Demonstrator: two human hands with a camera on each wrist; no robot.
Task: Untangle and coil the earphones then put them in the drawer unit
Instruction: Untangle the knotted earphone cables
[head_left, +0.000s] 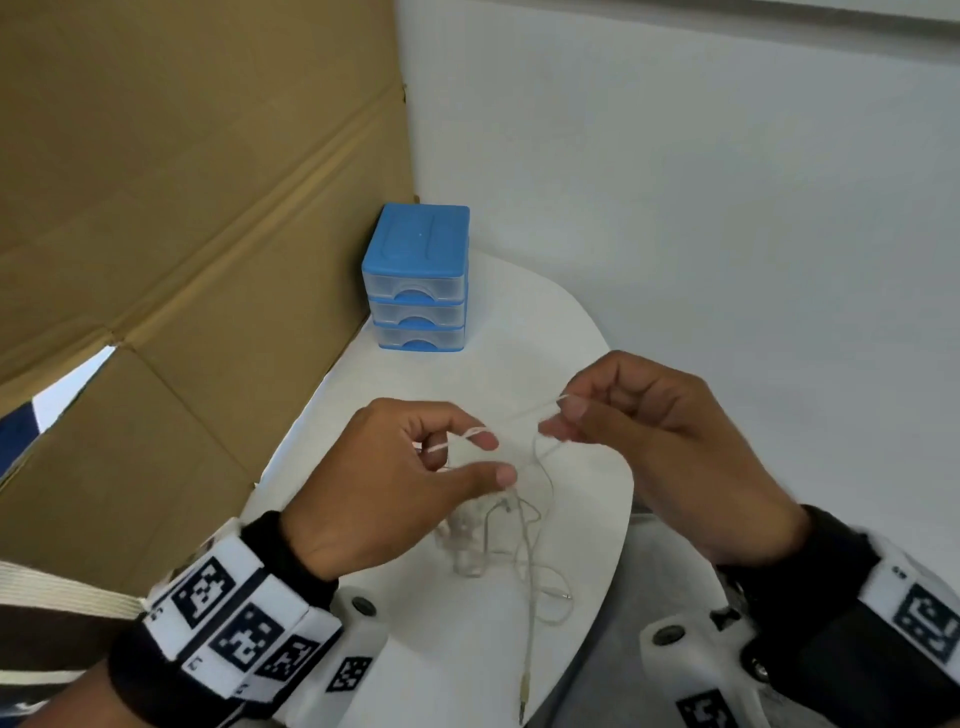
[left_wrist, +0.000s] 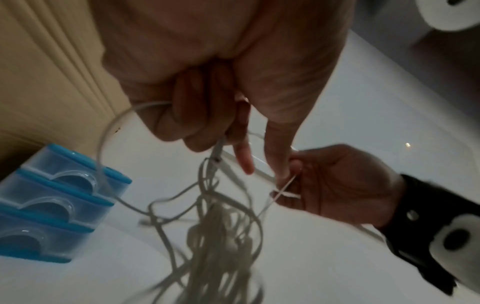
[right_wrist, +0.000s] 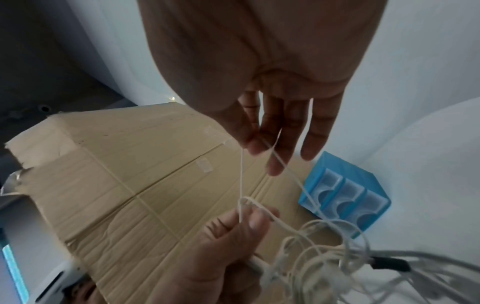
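The white earphones (head_left: 511, 525) hang tangled between my hands above the white table (head_left: 410, 395), plug end trailing down. My left hand (head_left: 400, 483) pinches a loop of cord; my right hand (head_left: 649, 441) pinches another strand, fingers curled. The blue drawer unit (head_left: 415, 280) sits shut behind.

Thin white earphone cable (head_left: 524, 519); blue-topped, clear-fronted plastic drawer unit (head_left: 417, 280) at eleven o'clock; plain brown cardboard sheet (head_left: 182, 208); black-and-white checked wristbands (head_left: 234, 629).
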